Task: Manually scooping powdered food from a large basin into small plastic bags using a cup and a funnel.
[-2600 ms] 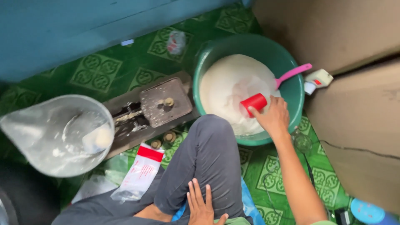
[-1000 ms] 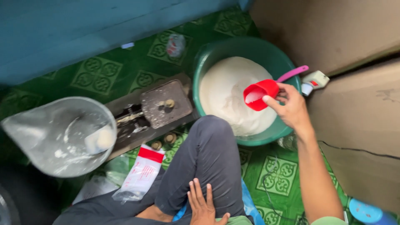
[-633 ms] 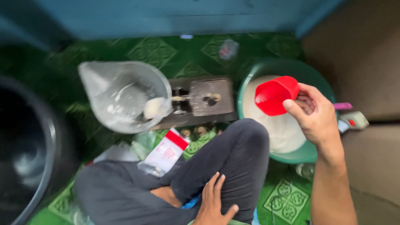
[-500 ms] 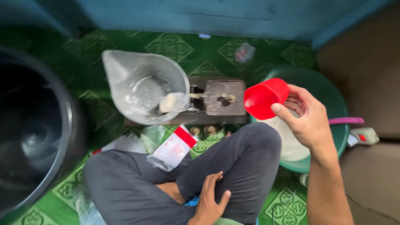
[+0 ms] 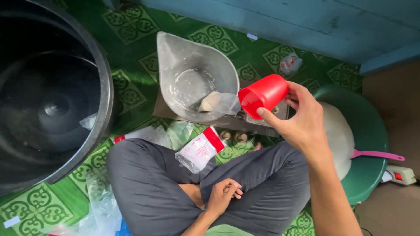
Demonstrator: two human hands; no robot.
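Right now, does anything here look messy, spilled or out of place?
Nothing looks spilled. The right hand tips a red cup toward an open clear plastic bag. The oddest sight is loose plastic bags strewn over the green patterned floor around the seated person's legs.

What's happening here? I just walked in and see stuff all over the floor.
A person sits cross-legged on the green patterned floor. Their right hand tips a red cup toward an open clear plastic bag holding a little white stuff. The left hand rests on their leg. A green basin of white powder sits beside them.
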